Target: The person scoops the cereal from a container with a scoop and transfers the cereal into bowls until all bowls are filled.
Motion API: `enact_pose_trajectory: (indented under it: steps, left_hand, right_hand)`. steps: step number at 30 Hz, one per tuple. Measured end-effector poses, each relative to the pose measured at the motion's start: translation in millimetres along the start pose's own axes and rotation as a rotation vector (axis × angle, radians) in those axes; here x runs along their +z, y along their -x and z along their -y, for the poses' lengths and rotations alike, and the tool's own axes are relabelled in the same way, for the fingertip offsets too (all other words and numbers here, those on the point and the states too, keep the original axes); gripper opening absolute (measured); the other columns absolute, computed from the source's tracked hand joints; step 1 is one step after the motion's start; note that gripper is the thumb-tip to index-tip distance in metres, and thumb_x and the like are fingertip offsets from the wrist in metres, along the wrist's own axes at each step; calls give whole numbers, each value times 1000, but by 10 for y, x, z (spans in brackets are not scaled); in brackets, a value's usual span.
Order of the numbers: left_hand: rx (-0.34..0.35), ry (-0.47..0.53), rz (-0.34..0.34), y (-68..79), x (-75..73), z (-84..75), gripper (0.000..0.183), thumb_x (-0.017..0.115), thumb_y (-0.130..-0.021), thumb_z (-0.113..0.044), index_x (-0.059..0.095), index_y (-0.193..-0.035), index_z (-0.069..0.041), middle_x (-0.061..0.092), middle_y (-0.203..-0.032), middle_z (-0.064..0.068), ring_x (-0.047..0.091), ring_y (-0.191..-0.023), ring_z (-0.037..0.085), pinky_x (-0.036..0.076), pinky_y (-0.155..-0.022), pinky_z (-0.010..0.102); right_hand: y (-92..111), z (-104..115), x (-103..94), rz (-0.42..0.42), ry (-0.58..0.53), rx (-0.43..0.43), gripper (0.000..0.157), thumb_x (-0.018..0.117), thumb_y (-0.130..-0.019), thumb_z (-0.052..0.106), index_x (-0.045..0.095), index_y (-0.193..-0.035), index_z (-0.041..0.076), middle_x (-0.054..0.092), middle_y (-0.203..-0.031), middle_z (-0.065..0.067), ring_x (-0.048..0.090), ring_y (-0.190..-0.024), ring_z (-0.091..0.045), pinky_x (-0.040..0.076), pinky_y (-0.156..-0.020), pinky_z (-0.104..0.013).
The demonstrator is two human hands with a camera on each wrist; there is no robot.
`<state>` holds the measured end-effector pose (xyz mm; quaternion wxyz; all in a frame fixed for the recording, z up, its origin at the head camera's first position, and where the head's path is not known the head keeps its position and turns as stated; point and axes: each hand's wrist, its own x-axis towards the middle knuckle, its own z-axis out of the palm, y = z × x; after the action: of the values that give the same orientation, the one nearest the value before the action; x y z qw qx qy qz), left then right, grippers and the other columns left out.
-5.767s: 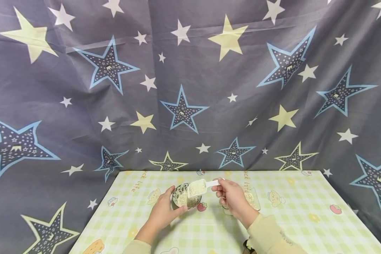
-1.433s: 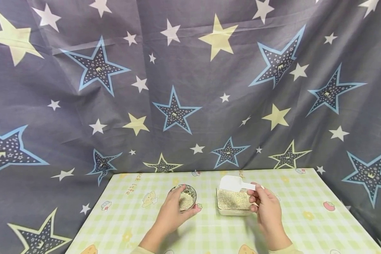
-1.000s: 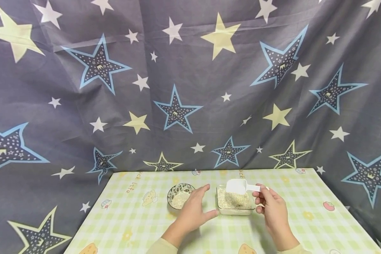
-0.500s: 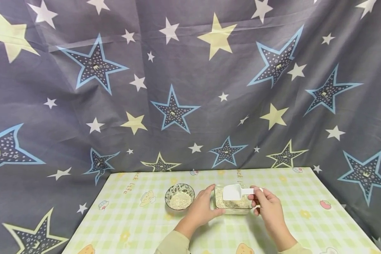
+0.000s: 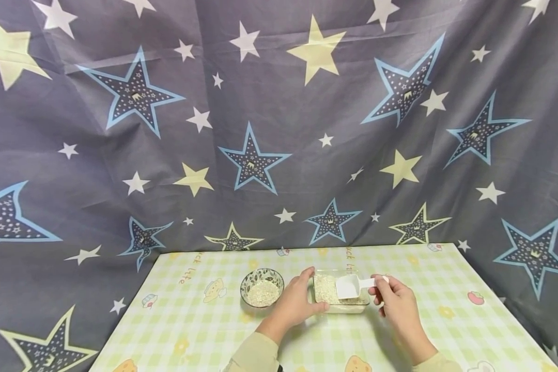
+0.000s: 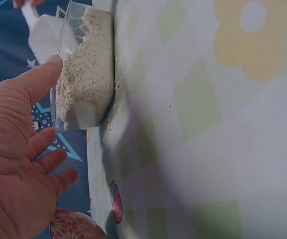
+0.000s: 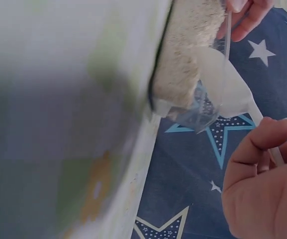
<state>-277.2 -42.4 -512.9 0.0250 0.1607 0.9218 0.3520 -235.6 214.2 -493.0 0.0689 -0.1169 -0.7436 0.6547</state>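
Head view. White plastic scoop [image 5: 348, 287]: pinched in right hand [image 5: 396, 303], dipped in pale grains [image 5: 325, 289]. Clear rectangular container [image 5: 349, 309]: left end held by left hand [image 5: 294, 305], digits parted. Round floral-patterned bowl [image 5: 262, 276], container's left: part-filled; work seemingly midway, ample grains unscooped.

The left hand [image 5: 297, 302] plugs the gap between bowl [image 5: 249, 285] and box [image 5: 346, 310], its thumb and fingers at the box's left end. On the right, the scoop [image 5: 349, 287] and the right hand [image 5: 394, 301] bar the way in. A lane from the front runs between both hands to the box's near wall (see-through, but a wall all the same). From above, a narrow drop lies left of the scoop, stopped by grain [image 5: 324, 289]. The table [image 5: 186, 310] gives wide room left of the bowl; the curtain [image 5: 279, 103] closes the far edge.
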Motion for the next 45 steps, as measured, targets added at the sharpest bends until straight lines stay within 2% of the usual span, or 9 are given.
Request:
enact_pose_trajectory:
  steps: [5, 11, 14, 22, 32, 37, 45]
  left_hand:
    - [1, -6, 10, -19, -32, -19, 107, 92, -83, -46, 35, -166, -10, 57, -159, 11, 56, -143, 41, 49, -118, 60]
    - [-18, 7, 20, -25, -44, -19, 106, 92, -83, -46, 35, -166, -11, 57, -160, 6, 55, -145, 39, 48, -119, 61]
    - [-22, 5, 18, -32, -40, -10, 106, 92, -83, -46, 36, -166, -12, 57, -160, 5, 54, -146, 39, 47, -120, 61]
    - [-21, -13, 20, -46, -35, -11, 105, 90, -84, -46, 36, -166, -12, 56, -161, 2, 53, -147, 38, 46, -121, 61]
    - [-19, -33, 29, -60, -39, -28, 106, 91, -84, -47, 35, -166, -10, 56, -161, 5, 53, -147, 39, 47, -121, 60]
    - [-12, -36, 26, -67, -34, -36, 107, 92, -82, -47, 35, -166, -10, 57, -160, 6, 54, -146, 39, 47, -120, 59]
    - [-26, -43, 20, -78, -21, -25, 107, 92, -82, -48, 36, -166, -10, 58, -160, 5, 54, -146, 39, 47, -121, 59]
  right_hand:
    - [-38, -40, -38, 34, 55, 26, 42, 53, -113, 27, 64, -137, -5, 71, -80, 8, 57, -65, -6, 50, -49, -24]
    - [-59, -70, -29, 69, 75, 59, 43, 52, -112, 26, 63, -137, -6, 71, -81, 6, 59, -62, -8, 49, -47, -27]
    - [-50, -91, -11, 69, 47, 92, 42, 52, -111, 25, 62, -138, -5, 71, -82, 6, 61, -62, -8, 48, -47, -25]
    - [11, -168, 133, 82, -60, 132, 44, 48, -113, 22, 54, -142, -11, 74, -87, 2, 65, -58, -7, 47, -41, -22]
    - [104, -181, 294, 28, -173, 163, 48, 44, -115, 22, 47, -148, -12, 76, -92, 2, 71, -63, -5, 51, -43, -21]
    - [91, -189, 316, 8, -209, 161, 48, 44, -115, 23, 48, -146, -13, 76, -91, 4, 70, -63, -4, 50, -42, -21]
    - [84, -136, 304, 44, -97, 132, 38, 48, -113, 23, 62, -123, -11, 81, -93, -2, 72, -60, -7, 46, -39, -22]
